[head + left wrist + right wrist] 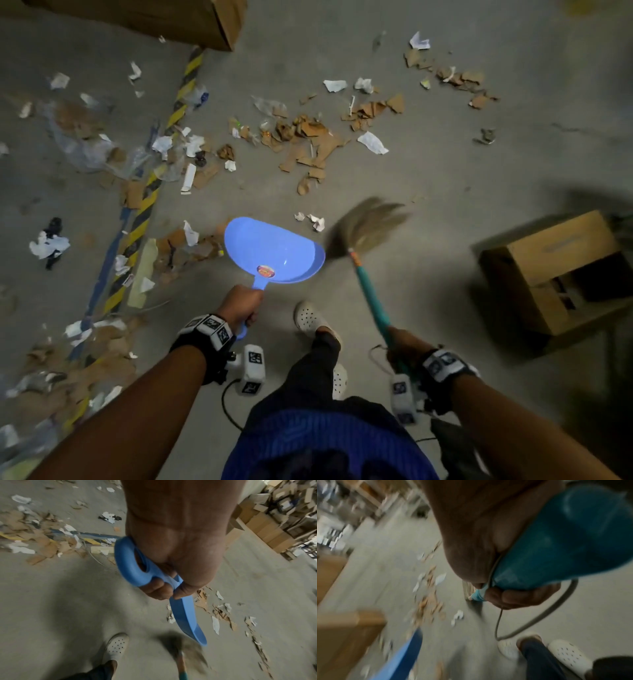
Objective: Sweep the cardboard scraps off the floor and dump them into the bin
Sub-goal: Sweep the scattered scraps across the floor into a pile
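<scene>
My left hand (239,306) grips the handle of a blue plastic dustpan (274,250), whose scoop is held above the floor and looks empty. The same handle (135,566) shows in the left wrist view, with fingers (161,589) wrapped round it. My right hand (402,346) grips the teal handle (371,301) of a grass broom, whose bristles (370,226) are blurred just right of the dustpan. Brown cardboard scraps (308,144) lie scattered with white paper bits ahead of me. An open cardboard box (561,270), perhaps the bin, stands at the right.
More scraps and plastic film litter a yellow-black floor stripe (150,192) on the left. A large cardboard box (191,20) stands at the top. My feet in white clogs (308,317) are below the dustpan. Stacked boxes (274,520) fill the background.
</scene>
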`<state>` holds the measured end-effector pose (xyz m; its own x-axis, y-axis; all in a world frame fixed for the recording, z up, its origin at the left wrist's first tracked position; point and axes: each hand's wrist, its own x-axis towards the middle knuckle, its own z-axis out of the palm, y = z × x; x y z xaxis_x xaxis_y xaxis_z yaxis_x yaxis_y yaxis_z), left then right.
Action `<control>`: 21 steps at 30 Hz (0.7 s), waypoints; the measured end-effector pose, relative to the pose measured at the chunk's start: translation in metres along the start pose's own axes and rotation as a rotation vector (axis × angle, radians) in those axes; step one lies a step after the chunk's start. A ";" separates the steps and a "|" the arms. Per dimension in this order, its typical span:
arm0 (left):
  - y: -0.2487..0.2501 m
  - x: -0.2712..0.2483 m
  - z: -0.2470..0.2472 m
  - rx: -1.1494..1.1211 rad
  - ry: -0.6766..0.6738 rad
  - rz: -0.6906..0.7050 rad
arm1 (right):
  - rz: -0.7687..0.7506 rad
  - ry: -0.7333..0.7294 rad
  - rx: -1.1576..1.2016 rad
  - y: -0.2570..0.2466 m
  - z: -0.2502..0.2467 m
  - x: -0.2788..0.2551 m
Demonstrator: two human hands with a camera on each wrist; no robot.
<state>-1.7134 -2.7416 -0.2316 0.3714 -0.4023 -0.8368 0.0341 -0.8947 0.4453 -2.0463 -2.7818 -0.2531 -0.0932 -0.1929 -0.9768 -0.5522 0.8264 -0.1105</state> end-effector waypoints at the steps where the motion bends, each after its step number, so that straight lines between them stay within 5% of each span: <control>1: 0.002 0.005 -0.006 -0.011 0.019 -0.009 | -0.007 -0.070 -0.096 -0.015 0.017 -0.003; 5: 0.027 0.020 -0.023 -0.013 0.096 -0.043 | -0.108 -0.160 -0.379 -0.079 0.044 -0.011; 9: 0.070 0.027 -0.024 -0.035 0.105 0.008 | -0.261 -0.116 -0.564 -0.124 0.009 -0.022; 13: 0.125 0.034 -0.007 -0.060 0.068 0.078 | -0.314 -0.036 -0.647 -0.133 -0.076 -0.036; 21: 0.263 0.035 0.102 -0.063 -0.049 0.179 | -0.228 0.283 -0.409 -0.096 -0.299 -0.049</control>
<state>-1.7858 -3.0111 -0.1765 0.3315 -0.5646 -0.7559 0.0304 -0.7944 0.6067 -2.2366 -3.0096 -0.1396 -0.1220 -0.5243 -0.8427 -0.8564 0.4847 -0.1776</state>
